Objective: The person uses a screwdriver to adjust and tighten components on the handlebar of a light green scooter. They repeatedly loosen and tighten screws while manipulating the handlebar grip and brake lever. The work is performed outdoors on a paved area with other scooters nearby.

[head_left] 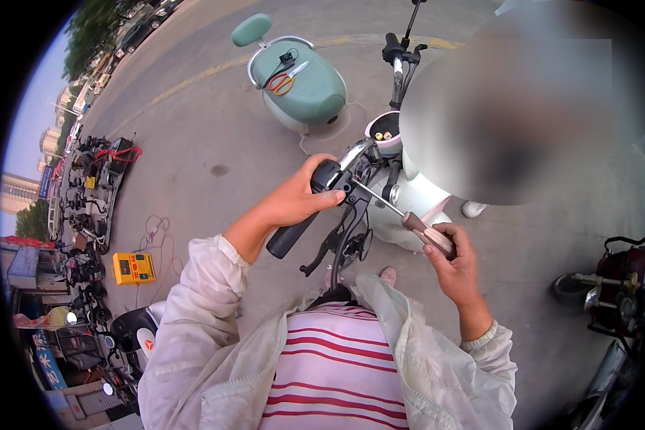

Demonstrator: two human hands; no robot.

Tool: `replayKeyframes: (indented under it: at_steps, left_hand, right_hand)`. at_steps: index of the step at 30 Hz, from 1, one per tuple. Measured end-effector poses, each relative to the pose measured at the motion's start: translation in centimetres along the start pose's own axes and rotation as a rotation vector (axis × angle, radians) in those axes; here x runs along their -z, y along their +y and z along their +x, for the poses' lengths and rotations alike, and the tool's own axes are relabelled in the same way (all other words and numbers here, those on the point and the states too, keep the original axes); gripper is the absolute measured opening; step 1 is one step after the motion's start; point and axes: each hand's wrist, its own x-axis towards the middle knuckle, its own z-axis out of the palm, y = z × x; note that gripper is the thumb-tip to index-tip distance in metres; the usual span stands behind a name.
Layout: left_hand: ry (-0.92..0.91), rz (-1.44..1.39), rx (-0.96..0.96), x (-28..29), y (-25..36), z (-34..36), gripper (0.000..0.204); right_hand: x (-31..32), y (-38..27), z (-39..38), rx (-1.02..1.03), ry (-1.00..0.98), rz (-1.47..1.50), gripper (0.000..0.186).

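Bracing the black switch housing [327, 176] on the handlebar [356, 153], the left hand [301, 193] has its fingers curled around it, apparently to keep it steady. The right hand [457, 266] has its fingers wrapped round the screwdriver [430, 233], slanted so its tip meets or nearly meets the housing. Scissors [282, 83] lie on the green seat [317, 99], probably for easy reach.
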Motion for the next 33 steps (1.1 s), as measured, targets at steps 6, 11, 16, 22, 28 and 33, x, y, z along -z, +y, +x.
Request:
replayKeyframes:
  at_steps: [6, 11, 16, 22, 28, 33]
  left_hand:
    - [0.0, 0.013, 0.034, -0.4, 1.2, 1.4, 0.059]
    - [-0.004, -0.011, 0.078, -0.1, 0.9, 2.2, 0.061]
    - [0.009, -0.14, 0.131, 0.2, 0.4, 1.4, 0.064]
    - [0.009, -0.129, 0.127, 0.0, 1.2, 1.9, 0.064]
    - [0.027, -0.072, 0.169, -0.4, 2.2, 2.0, 0.071]
    - [0.05, -0.069, 0.184, -0.8, 2.9, 1.9, 0.069]
  right_hand:
    - [0.5, 0.8, 0.8, -0.029, 0.031, 0.076, 0.035]
    - [1.2, -0.6, 1.2, 0.089, 0.028, -0.091, 0.039]
    - [1.6, -2.5, 1.4, 0.281, 0.008, -0.19, 0.042]
    - [2.7, -2.5, 2.7, 0.256, -0.031, -0.17, 0.045]
    - [2.7, -0.5, 2.2, 0.181, -0.11, -0.175, 0.048]
    - [2.4, 1.3, 2.3, 0.19, -0.162, -0.082, 0.051]
